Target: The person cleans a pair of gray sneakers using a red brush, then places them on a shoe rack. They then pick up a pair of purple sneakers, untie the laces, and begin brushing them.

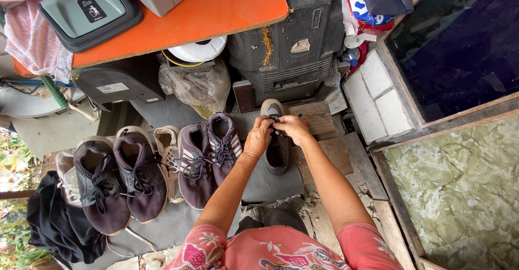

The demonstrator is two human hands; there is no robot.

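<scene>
Two hands, left hand [258,138] and right hand [292,128], hiding the grey shoe [277,154] laces.

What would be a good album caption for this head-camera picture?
Both hands, left hand and right hand, work the laces of a grey shoe beside a row of worn sneakers.

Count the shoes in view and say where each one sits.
7, perhaps more hidden. Grey shoe under both hands. Left of it a purple pair, then a beige shoe, a dark maroon pair, and a white shoe at the far left.
</scene>
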